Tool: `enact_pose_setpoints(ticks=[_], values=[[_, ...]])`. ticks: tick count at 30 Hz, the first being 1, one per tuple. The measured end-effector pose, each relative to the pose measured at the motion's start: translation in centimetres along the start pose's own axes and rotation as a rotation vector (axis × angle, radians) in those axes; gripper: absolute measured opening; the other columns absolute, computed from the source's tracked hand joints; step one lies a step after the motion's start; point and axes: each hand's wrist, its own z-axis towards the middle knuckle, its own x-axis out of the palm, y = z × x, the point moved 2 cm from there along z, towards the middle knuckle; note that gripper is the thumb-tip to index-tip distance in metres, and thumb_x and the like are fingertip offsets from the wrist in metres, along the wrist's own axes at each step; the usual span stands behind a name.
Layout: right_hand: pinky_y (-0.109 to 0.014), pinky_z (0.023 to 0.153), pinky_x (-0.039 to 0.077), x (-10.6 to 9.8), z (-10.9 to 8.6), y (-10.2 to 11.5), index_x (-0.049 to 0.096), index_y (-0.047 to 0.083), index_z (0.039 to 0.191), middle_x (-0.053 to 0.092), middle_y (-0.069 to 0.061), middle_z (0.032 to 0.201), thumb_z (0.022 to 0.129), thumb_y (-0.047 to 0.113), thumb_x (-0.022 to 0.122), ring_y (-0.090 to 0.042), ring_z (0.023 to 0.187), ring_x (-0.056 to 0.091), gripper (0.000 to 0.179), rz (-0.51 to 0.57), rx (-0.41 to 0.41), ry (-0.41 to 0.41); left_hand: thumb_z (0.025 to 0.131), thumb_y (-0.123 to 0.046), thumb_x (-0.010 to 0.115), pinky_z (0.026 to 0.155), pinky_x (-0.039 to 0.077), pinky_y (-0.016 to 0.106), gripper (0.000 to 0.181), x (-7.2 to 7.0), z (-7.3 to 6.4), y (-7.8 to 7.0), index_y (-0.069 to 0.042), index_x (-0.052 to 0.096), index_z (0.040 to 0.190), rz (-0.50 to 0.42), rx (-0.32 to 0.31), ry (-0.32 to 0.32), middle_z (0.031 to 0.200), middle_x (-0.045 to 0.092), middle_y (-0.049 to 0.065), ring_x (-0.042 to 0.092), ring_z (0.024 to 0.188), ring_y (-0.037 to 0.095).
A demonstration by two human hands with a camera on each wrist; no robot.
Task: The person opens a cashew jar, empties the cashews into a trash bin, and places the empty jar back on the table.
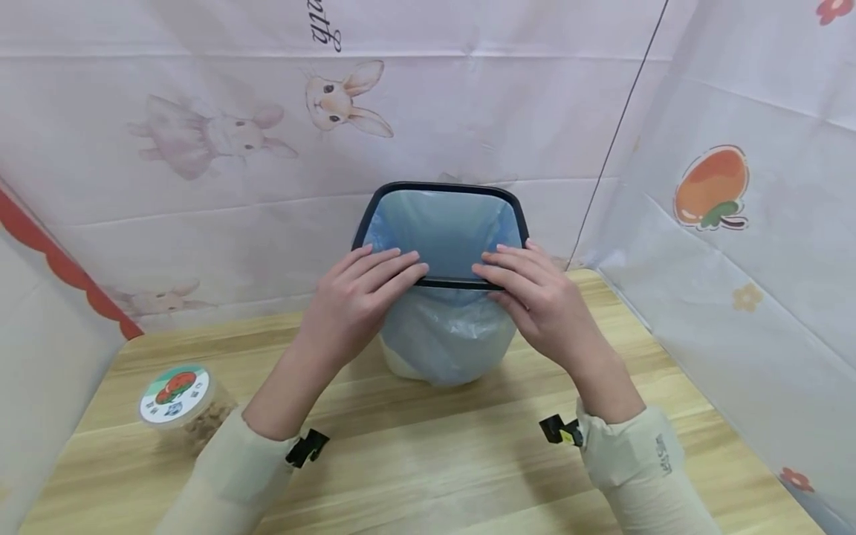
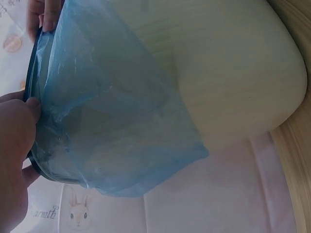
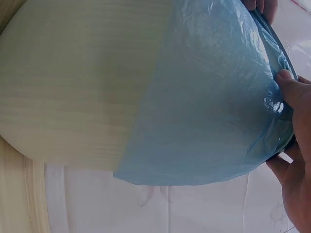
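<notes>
A cream trash can stands upright, lined with a thin, translucent blue trash bag. A black rim ring runs round its mouth, and the bag hangs folded down over the outside. At the near left of the ring, my left hand grips it, fingers over the top and thumb against the bag outside. My right hand holds the near right part the same way, its thumb pressing the bag below the ring. Both wrist views show the bag's lower edge partway down the can.
A clear tub with a printed lid and brown contents stands on the wood-grain table, left of my left forearm. Behind the can hangs a printed cloth wall, and another cloth wall borders the right side.
</notes>
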Motion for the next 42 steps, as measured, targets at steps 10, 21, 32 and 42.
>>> enact_pose_setpoints(ticks=[10,21,32,42], values=[[-0.061,0.111,0.034,0.6,0.1,0.1,0.072,0.011,0.122,0.068,-0.011,0.127,0.085,0.005,0.075,-0.036,0.127,0.057,0.038,0.082,-0.075,-0.051,0.090,-0.011,0.073,0.104,0.045,0.056,0.043,-1.2,-1.5,0.7,-0.013,0.066,0.132,-0.075,-0.022,-0.085,0.130,0.067,0.009,0.062,0.122,0.032],[-0.064,0.111,0.032,1.1,0.4,-0.2,0.073,0.009,0.118,0.068,-0.013,0.125,0.097,0.015,0.065,-0.041,0.126,0.056,0.024,0.157,-0.103,-0.084,0.089,-0.017,0.075,0.104,0.044,0.058,0.041,-1.8,-2.3,1.1,-0.012,0.069,0.129,-0.124,-0.052,-0.101,0.130,0.067,0.010,0.061,0.123,0.035],[-0.065,0.113,0.028,2.2,0.9,-0.2,0.073,0.010,0.120,0.067,-0.014,0.127,0.102,0.024,0.058,-0.043,0.130,0.052,0.027,0.215,-0.107,-0.091,0.088,-0.017,0.075,0.103,0.045,0.058,0.040,-2.3,-3.1,0.8,-0.012,0.070,0.127,-0.106,-0.099,-0.147,0.129,0.067,0.010,0.061,0.122,0.036],[-0.057,0.119,0.023,3.0,1.5,-0.5,0.072,0.011,0.120,0.066,-0.013,0.130,0.103,0.028,0.054,-0.043,0.134,0.048,0.029,0.224,-0.113,-0.073,0.089,-0.018,0.075,0.105,0.044,0.057,0.040,-2.7,-3.6,0.6,-0.013,0.070,0.127,-0.080,-0.158,-0.144,0.130,0.067,0.009,0.059,0.125,0.034]])
